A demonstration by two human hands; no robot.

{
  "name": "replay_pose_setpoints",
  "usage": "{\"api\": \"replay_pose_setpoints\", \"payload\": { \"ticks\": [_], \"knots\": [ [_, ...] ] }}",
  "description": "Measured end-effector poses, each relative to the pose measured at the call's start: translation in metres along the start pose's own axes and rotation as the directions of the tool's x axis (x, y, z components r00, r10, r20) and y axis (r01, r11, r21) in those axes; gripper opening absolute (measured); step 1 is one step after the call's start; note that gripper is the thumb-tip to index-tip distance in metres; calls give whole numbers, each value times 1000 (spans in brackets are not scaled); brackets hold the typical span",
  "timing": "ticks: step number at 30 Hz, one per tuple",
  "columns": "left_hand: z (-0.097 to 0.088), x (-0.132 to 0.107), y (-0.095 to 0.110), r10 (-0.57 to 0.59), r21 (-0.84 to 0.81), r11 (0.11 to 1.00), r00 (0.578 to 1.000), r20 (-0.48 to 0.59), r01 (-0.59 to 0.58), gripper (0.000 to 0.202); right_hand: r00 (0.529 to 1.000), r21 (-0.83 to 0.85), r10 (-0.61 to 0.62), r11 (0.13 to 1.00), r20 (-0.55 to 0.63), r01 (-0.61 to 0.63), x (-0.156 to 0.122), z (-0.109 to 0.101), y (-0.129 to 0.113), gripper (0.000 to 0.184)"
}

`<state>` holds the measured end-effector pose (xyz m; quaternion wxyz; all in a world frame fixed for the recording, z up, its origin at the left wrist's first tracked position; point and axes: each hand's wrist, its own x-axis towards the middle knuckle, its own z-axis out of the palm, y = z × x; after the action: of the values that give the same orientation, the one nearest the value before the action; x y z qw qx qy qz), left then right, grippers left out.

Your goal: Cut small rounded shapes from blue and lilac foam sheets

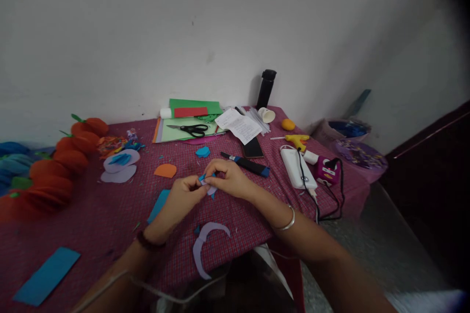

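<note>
Wall point(147, 34): pale grey, rising behind the black-handled scissors point(198, 130).
Tablecloth point(103, 234): red and checked, spread out all around the scissors.
Sheets point(167, 135): light green, directly under the scissors, whose blades point left.
Small blue-and-lilac piece point(212, 190): on the near side of the scissors, up off the cloth between both hands, partly covered by the fingers.
Left hand point(187, 195): nearer than the scissors, thumb and forefinger pinching the piece at its left side; I cannot tell how its remaining fingers lie.
Right hand point(229, 178): nearer than the scissors and to their right, thumb and forefinger pinching the same piece from the other side, the remaining fingers bent.
Blue scrap point(202, 152): just nearer than the scissors.
Orange cutout point(166, 170): nearer and left of the scissors.
Lilac crescent point(198, 252): well nearer than the scissors.
Orange pumpkin shapes point(62, 171): in a row, well left of the scissors.
Phone point(253, 148): dark, right of the scissors.
Glue gun point(297, 141): yellow, well right of the scissors.
Bottle point(266, 89): black, upright, right of and behind the scissors.
</note>
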<state>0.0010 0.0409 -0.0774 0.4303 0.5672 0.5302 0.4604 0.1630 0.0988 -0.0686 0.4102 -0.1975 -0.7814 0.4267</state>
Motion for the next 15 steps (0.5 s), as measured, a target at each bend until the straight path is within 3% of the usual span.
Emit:
{"api": "replay_pose_setpoints", "payload": {
  "ticks": [7,15],
  "knots": [
    [-2,2,-9,-54,-37,998,996,65,56,23,995,-35,-95,995,5,95,0,0,-1,16],
    [-1,2,-4,-70,-33,997,995,73,73,23,999,-30,-44,999,-24,43,-1,3,3,15]
  ]
}}
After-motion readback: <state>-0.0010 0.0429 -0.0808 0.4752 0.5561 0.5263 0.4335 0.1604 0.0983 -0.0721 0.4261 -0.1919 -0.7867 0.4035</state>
